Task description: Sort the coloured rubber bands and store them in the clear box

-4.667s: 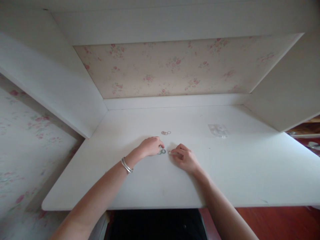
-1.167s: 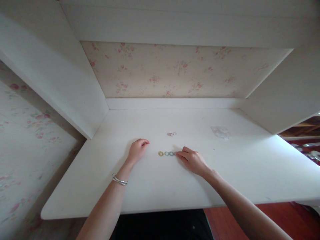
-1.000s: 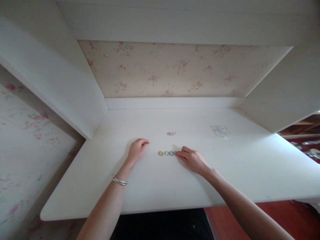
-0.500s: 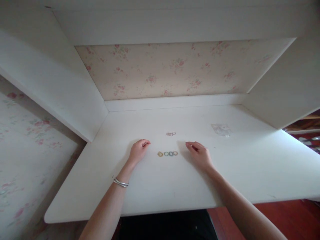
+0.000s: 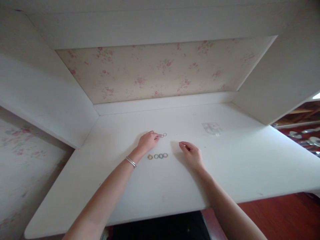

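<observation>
At the left end of a small cluster of thin pinkish rings [image 5: 164,134] is my left hand [image 5: 148,141]. Its fingers are closed and their tips touch the leftmost ring, which they partly hide. My right hand [image 5: 191,154] rests on the table to the right, fingers curled and thumb against them, with nothing visible in them. Nearer to me, between the hands, lies a row of coloured rings: a yellow ring [image 5: 150,157], a green ring [image 5: 156,156], a grey-blue ring [image 5: 161,155] and a pinkish-brown ring [image 5: 165,155].
A clear plastic bag [image 5: 212,128] lies on the white table [image 5: 237,156] at the back right. White panels [image 5: 260,83] close in the sides, and a floral-papered wall [image 5: 150,73] stands behind. A silver bracelet [image 5: 131,161] circles my left wrist.
My left hand has moved forward and right to the thin rings, and its fingertips now touch them. My right hand stays in place on the table. The view has shifted slightly.
</observation>
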`<state>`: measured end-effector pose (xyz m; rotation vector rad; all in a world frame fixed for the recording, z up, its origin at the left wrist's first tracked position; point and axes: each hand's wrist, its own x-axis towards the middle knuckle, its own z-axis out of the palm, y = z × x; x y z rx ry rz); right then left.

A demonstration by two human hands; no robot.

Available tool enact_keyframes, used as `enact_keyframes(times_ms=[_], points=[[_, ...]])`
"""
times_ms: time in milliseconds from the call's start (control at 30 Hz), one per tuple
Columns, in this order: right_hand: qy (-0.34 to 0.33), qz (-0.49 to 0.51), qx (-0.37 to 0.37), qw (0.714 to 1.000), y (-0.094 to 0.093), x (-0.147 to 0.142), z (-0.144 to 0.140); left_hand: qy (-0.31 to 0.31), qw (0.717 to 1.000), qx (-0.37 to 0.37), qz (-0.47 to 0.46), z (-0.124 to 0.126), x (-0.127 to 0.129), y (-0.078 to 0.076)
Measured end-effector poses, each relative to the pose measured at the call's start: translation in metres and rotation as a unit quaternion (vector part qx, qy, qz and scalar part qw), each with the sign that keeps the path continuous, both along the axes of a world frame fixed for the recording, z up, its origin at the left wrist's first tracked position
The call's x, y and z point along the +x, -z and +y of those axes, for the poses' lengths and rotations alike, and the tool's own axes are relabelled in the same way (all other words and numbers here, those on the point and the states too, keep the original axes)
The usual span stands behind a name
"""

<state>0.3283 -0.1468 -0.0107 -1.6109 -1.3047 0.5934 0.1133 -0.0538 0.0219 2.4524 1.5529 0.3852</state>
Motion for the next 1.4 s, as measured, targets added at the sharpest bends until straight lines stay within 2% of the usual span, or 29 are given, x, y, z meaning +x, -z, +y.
enact_keyframes(times_ms=[200,400,667,933,1400], points=[[-0.012,0.005,0.009,1.000,0.002,0.002,0.003,-0.004,1.000,-0.004,-0.006,0.009,0.006,0.009],[-0.015,-0.001,0.006,1.000,-0.003,0.002,0.000,-0.002,0.999,0.008,-0.038,0.003,-0.001,0.012],[-0.012,0.001,0.003,1.000,-0.002,0.001,0.001,0.035,0.995,-0.002,-0.090,-0.021,-0.019,-0.007],[-0.016,-0.013,0.007,1.000,-0.002,0.001,0.001,0.124,0.990,-0.053,-0.049,-0.059,-0.003,-0.029],[-0.023,-0.014,0.001,1.000,-0.002,0.001,0.000,0.154,0.985,-0.079,0.017,-0.068,0.010,-0.026]])
